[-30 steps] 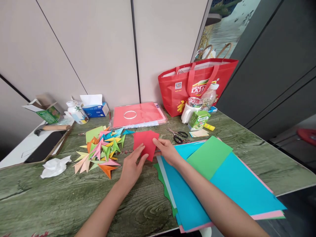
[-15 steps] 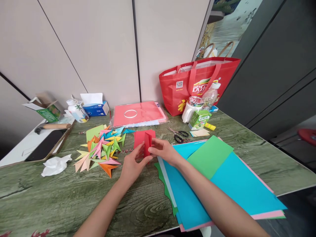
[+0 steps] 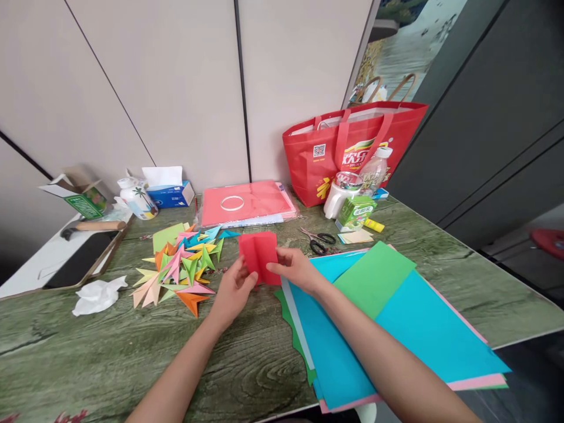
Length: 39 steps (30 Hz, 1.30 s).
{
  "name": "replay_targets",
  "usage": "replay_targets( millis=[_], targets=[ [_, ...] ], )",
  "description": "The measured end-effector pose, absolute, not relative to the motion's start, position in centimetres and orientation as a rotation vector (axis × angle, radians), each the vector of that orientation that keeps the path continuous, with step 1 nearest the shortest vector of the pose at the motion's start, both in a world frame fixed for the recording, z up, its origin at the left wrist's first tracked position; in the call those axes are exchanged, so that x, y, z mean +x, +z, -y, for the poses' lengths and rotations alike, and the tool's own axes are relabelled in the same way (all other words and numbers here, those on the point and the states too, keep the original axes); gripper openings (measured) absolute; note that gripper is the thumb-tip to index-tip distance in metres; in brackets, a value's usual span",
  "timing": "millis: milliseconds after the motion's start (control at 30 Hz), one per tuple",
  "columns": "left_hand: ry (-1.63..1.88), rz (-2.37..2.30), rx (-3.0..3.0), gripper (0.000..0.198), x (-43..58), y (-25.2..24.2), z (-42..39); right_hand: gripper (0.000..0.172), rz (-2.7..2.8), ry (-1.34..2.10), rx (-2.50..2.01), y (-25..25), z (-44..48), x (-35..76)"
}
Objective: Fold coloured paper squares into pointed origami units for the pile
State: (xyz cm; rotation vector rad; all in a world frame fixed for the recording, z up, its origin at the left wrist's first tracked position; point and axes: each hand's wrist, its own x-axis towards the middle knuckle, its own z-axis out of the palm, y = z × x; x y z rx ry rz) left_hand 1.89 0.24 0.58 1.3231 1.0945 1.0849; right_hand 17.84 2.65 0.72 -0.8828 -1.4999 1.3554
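A small red paper [image 3: 261, 264] with a crease down its middle is held up between my hands, spread nearly flat. My left hand [image 3: 233, 289] pinches its left edge, thumb in front. On its right edge, the thumb and fingers of my right hand [image 3: 294, 269] are closed. Behind it lies more red paper, whose edge blends with the held one. To the left is a pile of folded colored paper pieces [image 3: 189, 262]. Large blue sheets [image 3: 423, 329] with a green sheet [image 3: 376, 279] on top lie under my right forearm.
Scissors [image 3: 318, 241], small pale papers [image 3: 356, 237], a green carton [image 3: 355, 214], a white mug [image 3: 337, 198] and a red bag [image 3: 304, 164] stand or lie behind, right. Pink sheets [image 3: 251, 200] lie at the back; a crumpled tissue [image 3: 99, 295] and phone [image 3: 81, 258] are left.
The red paper, folded nearly closed before, is now opened out to face me. My left hand has moved slightly left and down, away from my right hand.
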Motion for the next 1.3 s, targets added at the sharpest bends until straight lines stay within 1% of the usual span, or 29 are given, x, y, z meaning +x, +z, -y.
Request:
replay_targets(
  millis=[100,367,533,700,767,933,1033,1133,1300],
  targets=[
    [1.120,-1.071,1.332,0.037,2.0,0.6,-0.3,0.030,1.505,1.385,-0.846,0.5,-2.7,17.7],
    [1.123,-1.047,1.162,0.033,1.6,0.6,-0.4,0.030,1.407,1.418,-0.932,0.1,-2.8,17.7],
    [1.076,-0.953,1.099,0.037,1.5,0.7,-0.4,0.024,1.325,1.495,-0.925,-0.2,-2.8,17.9],
    [1.073,-0.915,0.944,0.040,1.5,1.2,-0.3,0.026,1.139,1.685,-0.823,-0.1,-3.0,18.1],
    [1.042,-0.915,0.882,0.037,1.3,1.5,-0.4,0.026,1.084,1.738,-0.818,0.0,-3.1,18.2],
    [1.013,-0.896,0.730,0.019,0.7,1.6,-0.7,0.024,1.036,1.789,-0.811,0.4,-3.4,18.7],
    [1.054,-0.877,0.624,0.016,0.6,1.5,-1.1,0.023,1.000,1.797,-0.787,0.6,-3.5,18.8],
    [1.084,-0.863,0.549,0.017,0.6,1.4,-1.4,0.027,0.993,1.814,-0.690,0.7,-3.5,18.8],
    [1.095,-0.905,0.495,0.017,0.5,1.5,-1.7,0.043,1.236,1.762,-0.621,0.9,-3.2,19.1]
  ],
)
